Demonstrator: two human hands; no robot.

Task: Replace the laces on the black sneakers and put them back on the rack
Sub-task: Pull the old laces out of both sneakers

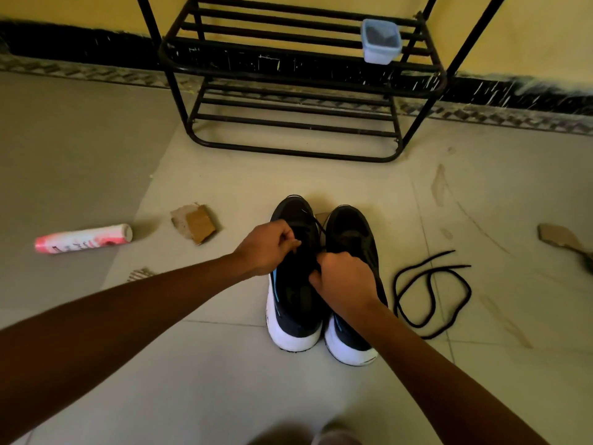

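Note:
Two black sneakers with white soles stand side by side on the floor, heels toward me: the left sneaker point(293, 303) and the right sneaker point(353, 232). My left hand point(268, 245) pinches a black lace over the left sneaker's eyelets. My right hand point(345, 281) grips the same lace point(321, 229) at the sneaker's right side. The lace runs up between the two shoes. A loose black lace point(430, 290) lies coiled on the floor to the right of the pair. The black metal shoe rack point(298, 146) stands against the wall beyond the shoes.
A small pale blue plastic tub point(381, 41) sits on the rack's upper shelf. A pink and white spray can point(84, 238) lies on the floor at left, with a torn cardboard piece point(195, 222) beside it. Another cardboard scrap point(558, 237) lies at far right.

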